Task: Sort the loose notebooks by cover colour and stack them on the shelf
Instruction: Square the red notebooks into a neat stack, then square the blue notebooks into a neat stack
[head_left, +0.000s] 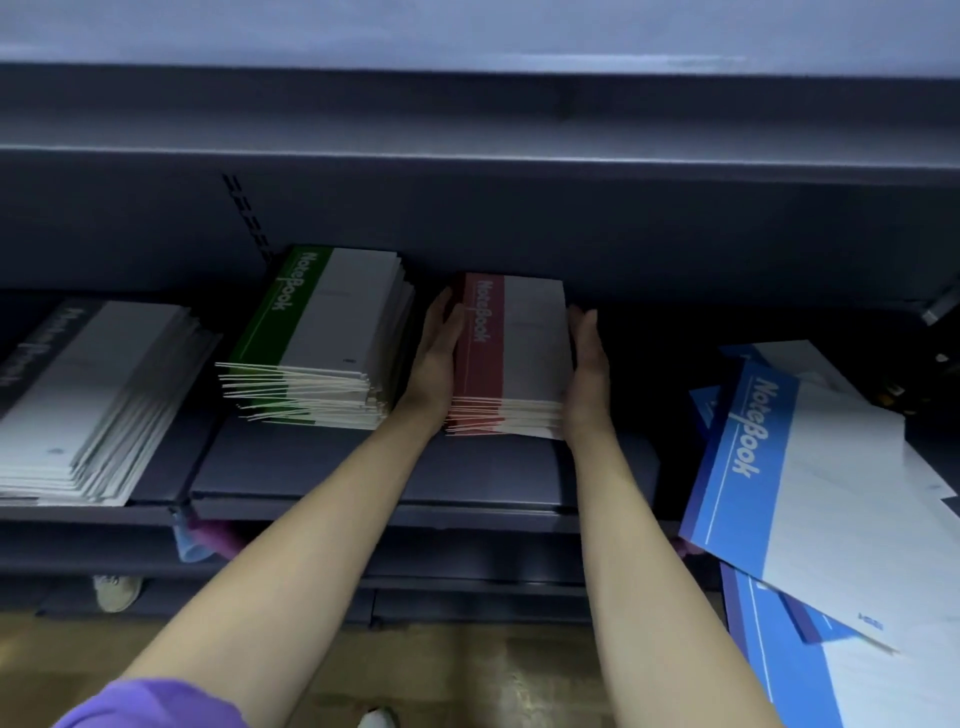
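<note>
green stack (322, 338) crowding left, bare shelf (613, 467) right

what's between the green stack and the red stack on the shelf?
Only the left hand, pressed flat against the red stack's left side; the green stack stands just left of it. The head view shows nothing else in that gap.

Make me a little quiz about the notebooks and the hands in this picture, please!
1. True or false: both hands press the sides of the red stack.
2. Which stack sits just left of the red one? A) blue B) green C) yellow
3. Which colour of notebooks lies loose and untidy?

Key:
1. True: the left hand and right hand flank the red stack, fingers straight.
2. B, the green stack.
3. The blue notebooks, at the right.
</note>
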